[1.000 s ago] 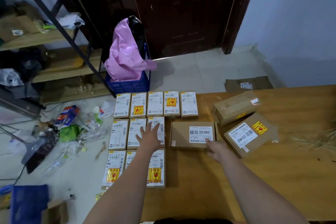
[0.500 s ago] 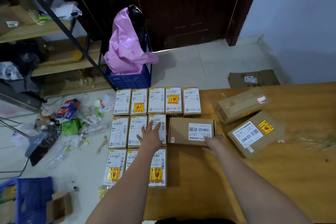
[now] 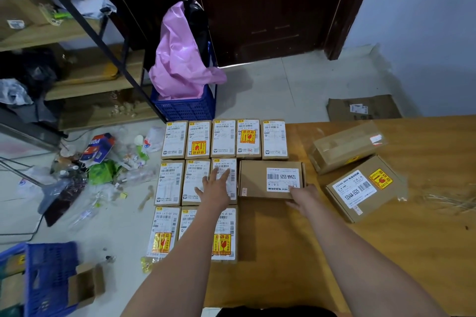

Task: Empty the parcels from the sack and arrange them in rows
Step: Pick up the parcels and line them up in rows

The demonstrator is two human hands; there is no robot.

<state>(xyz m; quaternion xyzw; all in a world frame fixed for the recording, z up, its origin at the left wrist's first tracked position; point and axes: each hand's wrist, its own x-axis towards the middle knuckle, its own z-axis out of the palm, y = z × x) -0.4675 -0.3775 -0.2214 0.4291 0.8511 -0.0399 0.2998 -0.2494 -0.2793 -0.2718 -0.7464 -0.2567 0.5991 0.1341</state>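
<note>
Eleven small parcels [image 3: 223,137] laid in three rows on the desk [image 3: 322,252], left hand [image 3: 215,188] pressed flat on the middle row, fingers spread, brown box [image 3: 271,179] beside them touched at its near edge by the right hand [image 3: 304,198], fingers straight.

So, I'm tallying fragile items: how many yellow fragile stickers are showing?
5: two in the back row, two in the front row, one on the angled box at right. The left arm may hide another.
</note>
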